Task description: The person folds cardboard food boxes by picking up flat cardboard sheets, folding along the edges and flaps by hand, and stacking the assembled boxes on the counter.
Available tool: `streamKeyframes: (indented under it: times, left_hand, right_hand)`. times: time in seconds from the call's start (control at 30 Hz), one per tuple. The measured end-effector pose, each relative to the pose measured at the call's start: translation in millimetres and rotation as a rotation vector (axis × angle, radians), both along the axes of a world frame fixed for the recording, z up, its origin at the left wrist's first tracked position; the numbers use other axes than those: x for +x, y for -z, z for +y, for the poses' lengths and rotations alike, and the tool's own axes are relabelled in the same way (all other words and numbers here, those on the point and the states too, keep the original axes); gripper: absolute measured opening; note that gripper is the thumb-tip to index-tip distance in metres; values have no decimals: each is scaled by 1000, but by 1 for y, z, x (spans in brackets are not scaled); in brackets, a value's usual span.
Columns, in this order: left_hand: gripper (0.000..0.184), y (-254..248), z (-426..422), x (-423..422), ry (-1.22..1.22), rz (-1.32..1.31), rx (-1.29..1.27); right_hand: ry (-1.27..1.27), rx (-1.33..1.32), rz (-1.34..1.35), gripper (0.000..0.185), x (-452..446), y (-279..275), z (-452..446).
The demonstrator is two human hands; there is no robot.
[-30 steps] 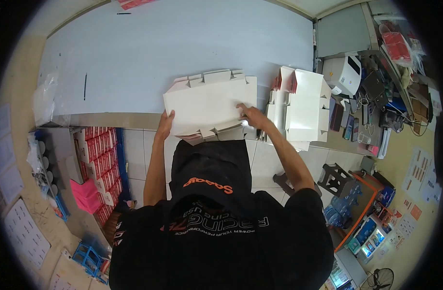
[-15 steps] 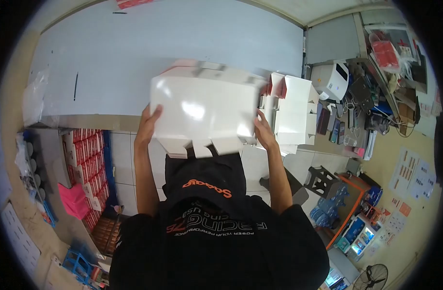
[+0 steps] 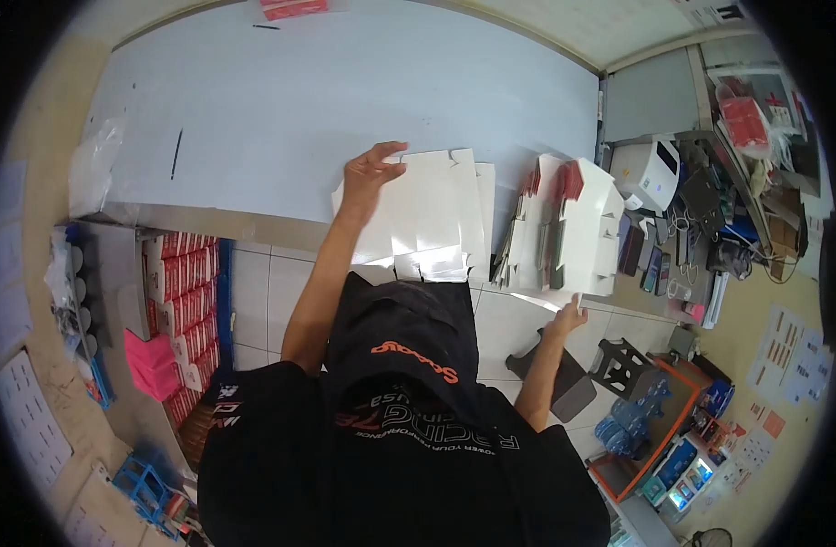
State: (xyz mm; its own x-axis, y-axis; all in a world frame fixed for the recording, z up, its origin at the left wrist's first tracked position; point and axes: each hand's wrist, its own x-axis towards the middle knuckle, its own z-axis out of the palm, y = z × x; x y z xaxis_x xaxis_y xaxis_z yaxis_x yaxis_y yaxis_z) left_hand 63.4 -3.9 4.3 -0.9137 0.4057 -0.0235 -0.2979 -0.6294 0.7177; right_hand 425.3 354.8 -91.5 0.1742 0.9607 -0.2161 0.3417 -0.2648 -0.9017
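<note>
My left hand (image 3: 372, 182) is open, thumb and fingers apart, over the far left part of some flat white cardboard box blanks (image 3: 423, 205). These lie overlapping near the table's front edge, with cut slots and flaps showing. To their right is a pile of partly folded white cardboard boxes (image 3: 587, 223) with raised flaps and red parts. My right hand (image 3: 571, 315) is closed at the near edge of this pile, its fingertips on the white cardboard; part of its grip is hidden.
The grey-white table (image 3: 345, 82) carries a red packet (image 3: 293, 7) at its far edge and clear plastic (image 3: 96, 169) at left. A white device (image 3: 648, 173), phones and cables sit at right. Red-and-white boxes (image 3: 183, 292) fill a shelf below left; a dark stool (image 3: 623, 369) stands below right.
The white box that both hands held in front of me is now out of them, with another box on the right pile. My left hand moved up over flat blanks, my right hand right and down.
</note>
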Motion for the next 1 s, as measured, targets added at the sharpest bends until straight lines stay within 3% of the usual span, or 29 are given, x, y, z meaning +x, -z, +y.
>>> streamKeyframes:
  times: [0.03, 0.07, 0.1, 0.17, 0.2, 0.23, 0.27, 0.33, 0.37, 0.43, 0.47, 0.53, 0.57, 0.7, 0.77, 0.9, 0.97, 1.0]
  left_hand:
    - [14, 19, -5, -9, -11, 22, -318]
    - [16, 34, -10, -15, -27, 46, -635]
    - [16, 45, -15, -19, -26, 53, -635]
    - [25, 61, -23, -24, -113, 33, -921]
    - [25, 68, -26, -20, -110, 42, -923]
    - [29, 75, -30, -9, -356, 75, -1357]
    - [35, 83, -35, 5, -617, 108, -1782]
    - [46, 107, -53, 29, -520, -137, -1990]
    - [46, 118, -63, 41, -523, -134, -1993]
    - [48, 127, -83, 62, -21, -65, -1476]
    - [48, 127, -86, 69, -30, -72, -1483]
    - [41, 115, -77, 83, -176, 264, -1204]
    - [34, 128, -85, 88, -180, 337, -1313]
    - [37, 81, -97, 96, -62, 195, -1080]
    - [36, 80, -95, 92, -153, 240, -962]
    - [48, 99, -74, 66, -25, 65, -933]
    - [68, 106, -41, 57, 118, 132, -1663]
    - [68, 105, -29, 56, 100, 130, -1666]
  right_hand:
    - [10, 1, 3, 54, -9, -2, -17]
    - [-136, 338, -181, 53, -27, -12, -46]
    - [-285, 673, -367, 52, -50, -26, -74]
    - [-555, 599, -213, 53, -96, -54, -119]
    - [-816, 652, -263, 54, -115, -63, -126]
    - [-1077, 698, -314, 54, -132, -65, -131]
    - [-1170, 668, -332, 55, -152, -58, -137]
    - [-1260, 633, -346, 56, -183, -30, -133]
    - [-1274, 576, -368, 58, -195, -2, -129]
    - [-1299, 513, -380, 60, -220, 12, -132]
    - [-1431, 528, -331, 61, -233, 9, -141]
    - [-1677, 628, -218, 66, -263, -5, -163]
    - [-1789, 717, -151, 68, -279, -15, -176]
    - [-1981, 828, -79, 74, -335, -42, -209]
    - [-2293, 254, -510, 74, -355, -50, -202]
    - [-2099, 282, -715, 74, -357, -46, -181]
    - [-2080, 413, -786, 79, -362, 7, -166]
    - [-2088, 429, -777, 79, -363, 15, -168]
